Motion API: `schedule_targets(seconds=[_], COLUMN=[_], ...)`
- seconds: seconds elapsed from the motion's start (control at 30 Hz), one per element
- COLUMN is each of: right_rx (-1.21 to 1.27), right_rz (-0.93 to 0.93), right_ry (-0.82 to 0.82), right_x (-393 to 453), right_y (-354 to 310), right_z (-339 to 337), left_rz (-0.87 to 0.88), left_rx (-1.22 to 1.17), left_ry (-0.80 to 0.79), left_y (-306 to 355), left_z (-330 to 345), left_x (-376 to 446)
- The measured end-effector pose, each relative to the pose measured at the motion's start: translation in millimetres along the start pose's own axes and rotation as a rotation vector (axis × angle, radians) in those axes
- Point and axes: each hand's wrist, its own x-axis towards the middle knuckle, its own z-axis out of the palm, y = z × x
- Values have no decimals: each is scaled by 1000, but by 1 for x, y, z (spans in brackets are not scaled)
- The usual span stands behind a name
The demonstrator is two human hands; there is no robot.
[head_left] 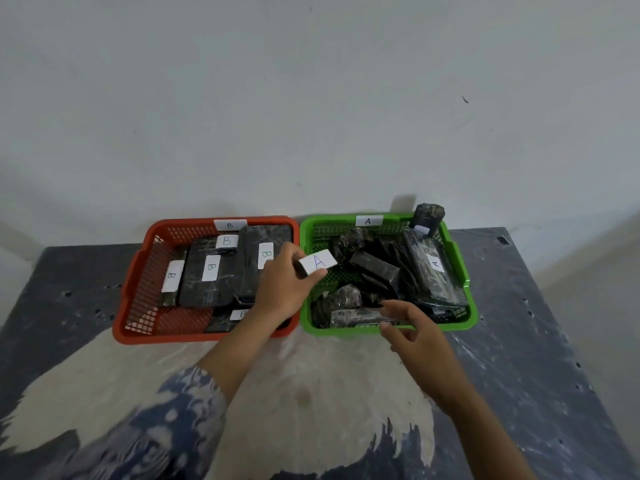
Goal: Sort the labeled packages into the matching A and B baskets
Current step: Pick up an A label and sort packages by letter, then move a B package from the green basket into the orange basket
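A red basket (133,271) tagged B stands on the left, with several black wrapped packages (207,271) labelled B inside. Beside it on the right is a green basket (460,268) tagged A, holding several black wrapped packages (374,268). My left hand (284,285) reaches over the gap between the baskets and pinches a white paper label marked A (318,261) above the green basket's left side. Over the green basket's front rim, my right hand (412,327) hovers with its fingers loosely spread, close to a package (356,315) lying along the front wall. I cannot tell if it touches.
Both baskets sit at the back of a dark, white-smeared table (519,341) against a pale wall. A black cylindrical package (427,216) stands upright in the green basket's far right corner. The table's right edge drops away near the wall.
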Motion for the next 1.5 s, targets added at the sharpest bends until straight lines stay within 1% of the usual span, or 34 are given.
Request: schedule_targets(seconds=[0.1, 0.2, 0.27, 0.33, 0.4, 0.43, 0.47, 0.5, 0.57, 0.63, 0.67, 0.87, 0.93, 1.03, 1.23, 1.3, 1.4, 1.5], right_rx=[7, 43, 41, 37, 34, 29, 26, 25, 27, 14, 8, 47, 51, 58, 113, 121, 134, 211], right_rz=[-2, -3, -7, -6, 0, 4, 6, 7, 8, 2, -1, 7, 14, 20, 28, 31, 34, 63], right_ry=[-5, -17, -31, -41, -55, -66, -79, -92, -118, -141, -152, -181, -183, -187, -198, -205, -202, -253], right_x=[5, 13, 18, 23, 28, 31, 34, 37, 45, 52, 55, 63, 65, 66, 66, 64, 62, 60], right_y=[5, 6, 7, 9, 13, 14, 16, 17, 17, 17, 17, 19, 20, 20, 17, 16, 12, 5], right_z=[-14, -24, -29, -34, -36, -36, -36, -34, -29, -22, -19, -11, -11, -11, -8, -7, -4, 1], left_rz=[68, 48, 3, -30, 39, 85, 103, 80, -35, -127, -147, -184, -203, -267, -383, -433, -534, -547], left_rx=[323, 512, 662, 694, 642, 621, 591, 548, 485, 426, 389, 216, 112, 41, -228, -374, -668, -867], left_ry=[11, 40, 5, -6, 0, -51, -140, -246, -428, -512, -506, -355, -268, -140, 31, 54, 27, -30], left_y=[-1, -2, -1, 4, 10, 14, 18, 21, 28, 33, 34, 43, 42, 33, 18, 16, 19, 29], left_z=[23, 43, 53, 61, 64, 65, 66, 67, 69, 72, 73, 72, 67, 54, 25, 18, 13, 16], left_x=[24, 39, 42, 39, 31, 27, 22, 17, 9, 4, 1, -18, -24, -32, -44, -45, -48, -54])
